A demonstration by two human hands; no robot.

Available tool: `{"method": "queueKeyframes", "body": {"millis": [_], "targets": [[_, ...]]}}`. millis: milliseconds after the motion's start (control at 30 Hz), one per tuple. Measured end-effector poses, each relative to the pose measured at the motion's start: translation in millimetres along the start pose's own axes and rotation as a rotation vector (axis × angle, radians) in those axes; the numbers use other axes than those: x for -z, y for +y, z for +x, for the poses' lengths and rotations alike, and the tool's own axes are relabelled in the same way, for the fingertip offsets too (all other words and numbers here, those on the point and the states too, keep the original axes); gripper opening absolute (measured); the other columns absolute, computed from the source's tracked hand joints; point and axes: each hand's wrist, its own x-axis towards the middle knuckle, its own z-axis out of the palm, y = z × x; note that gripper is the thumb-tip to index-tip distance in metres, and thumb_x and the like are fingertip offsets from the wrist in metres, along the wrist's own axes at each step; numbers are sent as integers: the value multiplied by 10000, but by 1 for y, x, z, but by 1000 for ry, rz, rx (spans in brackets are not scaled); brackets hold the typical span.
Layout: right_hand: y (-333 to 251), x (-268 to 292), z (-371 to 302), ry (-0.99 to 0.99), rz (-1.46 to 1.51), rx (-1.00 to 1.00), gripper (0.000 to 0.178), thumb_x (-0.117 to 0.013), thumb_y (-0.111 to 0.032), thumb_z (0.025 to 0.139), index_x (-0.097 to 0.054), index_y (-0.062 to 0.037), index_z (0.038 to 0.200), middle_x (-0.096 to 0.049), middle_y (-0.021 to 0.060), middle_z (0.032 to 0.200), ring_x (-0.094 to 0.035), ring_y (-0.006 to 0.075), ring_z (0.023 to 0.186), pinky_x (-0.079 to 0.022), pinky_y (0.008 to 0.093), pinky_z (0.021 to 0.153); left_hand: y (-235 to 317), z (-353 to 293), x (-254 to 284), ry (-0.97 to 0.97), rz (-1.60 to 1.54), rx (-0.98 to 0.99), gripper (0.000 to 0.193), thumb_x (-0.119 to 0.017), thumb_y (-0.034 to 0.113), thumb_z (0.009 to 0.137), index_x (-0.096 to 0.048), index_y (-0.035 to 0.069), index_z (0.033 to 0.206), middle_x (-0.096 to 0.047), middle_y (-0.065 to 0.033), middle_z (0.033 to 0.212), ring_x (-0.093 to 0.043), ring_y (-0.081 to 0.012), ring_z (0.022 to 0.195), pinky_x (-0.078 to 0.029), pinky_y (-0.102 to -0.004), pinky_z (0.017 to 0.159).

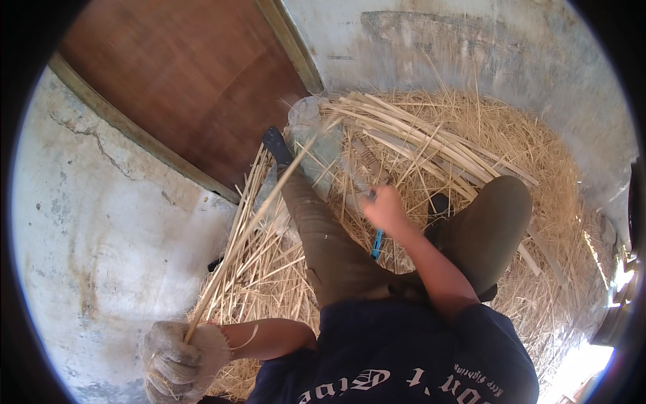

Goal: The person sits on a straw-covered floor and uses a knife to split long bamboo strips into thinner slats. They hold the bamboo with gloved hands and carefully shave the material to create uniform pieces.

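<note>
My left hand (173, 363), in a pale knit work glove, is closed around the near end of a long, thin bamboo strip (259, 214). The strip slants up and away past my outstretched leg toward the heap. My right hand (387, 210), bare, is closed around the handle of a knife (359, 180); its greyish blade is smeared by motion and points up and left. Just below this hand lies a blue-handled tool (377, 244), partly covered. Beyond the blade lies a ribbed brown piece (369, 160).
Split bamboo strips (431, 138) lie across a deep heap of straw-like shavings (525, 151). More thin strips (235, 289) lean along my left side. A crumpled clear plastic sheet (316, 151) is near my foot. A brown door (182, 81) and stained walls (101, 256) close in.
</note>
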Motion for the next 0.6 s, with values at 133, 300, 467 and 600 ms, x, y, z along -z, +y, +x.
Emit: {"method": "queueKeyframes", "body": {"millis": [133, 300, 467, 600], "targets": [[-6, 3, 5, -44, -26, -67, 235, -692, -257, 844, -725, -24, 849, -695, 206, 707, -708, 375, 680, -554, 461, 655, 8, 4, 0, -8, 34, 0, 558, -501, 657, 995, -413, 227, 650, -363, 105, 514, -336, -41, 419, -245, -227, 441], [6, -1, 8, -19, -78, -78, 301, -677, -273, 838, -754, 6, 924, -721, 226, 791, -721, 396, 739, -558, 469, 686, 31, 11, -1, 12, 25, -11, 531, -493, 633, 1011, -443, 218, 683, -386, 106, 537, -353, -46, 437, -270, -228, 456], [60, 9, 24, 30, -72, -353, 281, -672, -254, 838, -755, -1, 924, -716, 220, 779, -721, 402, 750, -561, 462, 695, 59, 10, -1, 35, 44, -45, 507, -486, 608, 1028, -474, 208, 717, -408, 106, 560, -370, -51, 454, -296, -228, 470], [11, -11, -7, -49, -79, -32, 253, -655, -235, 845, -760, -15, 914, -711, 210, 757, -720, 377, 739, -567, 451, 712, 78, 15, -1, 28, 62, -50, 489, -479, 588, 1041, -498, 201, 743, -426, 107, 579, -383, -55, 468, -316, -229, 482]]}}
